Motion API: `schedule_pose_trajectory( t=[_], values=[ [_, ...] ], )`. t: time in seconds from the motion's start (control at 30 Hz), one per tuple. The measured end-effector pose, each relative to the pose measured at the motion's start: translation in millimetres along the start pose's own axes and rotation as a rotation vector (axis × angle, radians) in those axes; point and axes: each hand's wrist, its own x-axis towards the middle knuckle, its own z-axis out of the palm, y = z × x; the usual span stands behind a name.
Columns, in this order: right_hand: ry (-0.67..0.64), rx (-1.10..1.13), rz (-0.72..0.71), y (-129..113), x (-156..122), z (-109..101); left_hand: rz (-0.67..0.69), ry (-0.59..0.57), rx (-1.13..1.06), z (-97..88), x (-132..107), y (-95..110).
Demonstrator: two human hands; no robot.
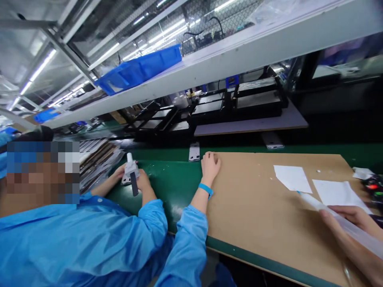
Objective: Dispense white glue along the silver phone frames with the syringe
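My left hand (210, 165), with a blue band at the wrist, rests at the far left corner of a brown board (251, 207). Its fingers are loosely bent and slightly apart, with nothing visible in them. Just left of it lies a flat white phone-like part (194, 152) with dark cutouts. At the right, my right hand (344, 227) is closed around a translucent white dispensing syringe (318, 205). The blue tip points away and left, above the board near a white paper sheet (293, 178). The syringe's rear end runs out of view.
A co-worker in blue (74, 243) sits close on my left, handling a grey-white device (131, 169). Another white sheet (341, 194) lies on the board. Black frames (257, 99) stand behind the green bench (170, 179). Overhead, a shelf (227, 59) carries a blue bin (140, 69).
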Motion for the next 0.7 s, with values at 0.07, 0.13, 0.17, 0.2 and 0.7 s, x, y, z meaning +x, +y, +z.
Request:
schedule_pose_trajectory(
  t=[0.07,0.13,0.17,0.2,0.7],
  values=[
    [0.005,0.052,0.095,-16,0,-4,-0.055,0.050,0.006,-3.1,6,-11],
    [0.026,0.093,0.137,-24,0,-5,-0.145,0.101,0.031,-9.3,15,-26],
    [0.018,0.103,0.139,-25,0,-4,-0.199,0.124,0.046,-13.3,19,-34],
    [-0.007,0.108,0.134,-24,-1,-3,-0.254,0.143,0.057,-17.6,23,-40],
    [0.049,0.229,-0.055,-11,-10,6,-0.100,-0.005,-0.304,-52.9,-31,-24]
  ],
)
